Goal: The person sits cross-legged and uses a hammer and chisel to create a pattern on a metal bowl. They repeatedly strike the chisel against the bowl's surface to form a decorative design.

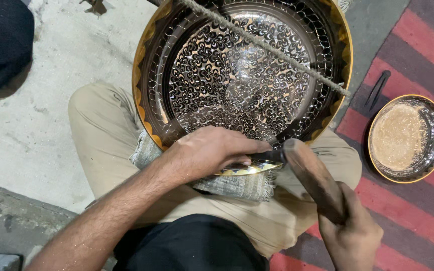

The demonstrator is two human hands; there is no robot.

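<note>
Engraved brass tray (237,75), large and round with dark scrollwork, rests tilted on my lap over a grey woven cloth (232,184), its lower rim against my thighs. My left hand (212,153) is clenched around a thin dark tool pressed to that rim. My right hand (350,233) grips a wooden mallet (312,175), its head just beside the tool. A coarse rope (267,45) crosses the tray. A smaller brass bowl (408,138) sits on the red striped rug (418,211).

Glossy engraved brass tray (242,75); matt wooden mallet (315,175); frayed cloth (237,184).
</note>
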